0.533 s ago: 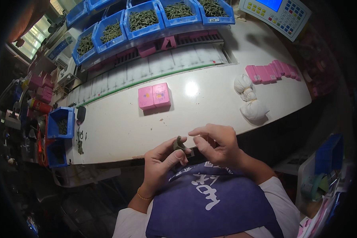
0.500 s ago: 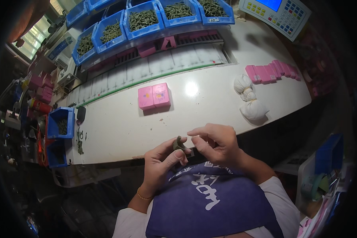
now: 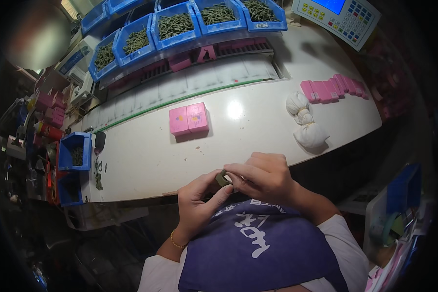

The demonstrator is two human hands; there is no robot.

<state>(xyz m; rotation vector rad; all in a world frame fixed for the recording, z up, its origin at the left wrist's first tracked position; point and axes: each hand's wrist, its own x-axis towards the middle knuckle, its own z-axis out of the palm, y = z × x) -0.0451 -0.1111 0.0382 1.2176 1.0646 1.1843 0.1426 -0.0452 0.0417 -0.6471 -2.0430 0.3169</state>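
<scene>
Just off the table's near edge, my left hand grips a small dark green ring-like piece between thumb and fingers. My right hand meets it from the other side, its fingertips pinched at the piece's top right edge. Part of the piece is covered by the fingers, so its full shape is hard to make out. Beyond the hands, two pink blocks with coloured marks lie side by side on the white table.
Blue bins of thin green pieces stand along the back. A tied white cloth pouch and a row of pink blocks lie to the right. A keypad panel is at the far right, and a small blue bin at the left.
My right hand has moved left and its fingertips now touch the green piece. The piece has turned slightly in my left hand. A blurred round shape has appeared at the upper left.
</scene>
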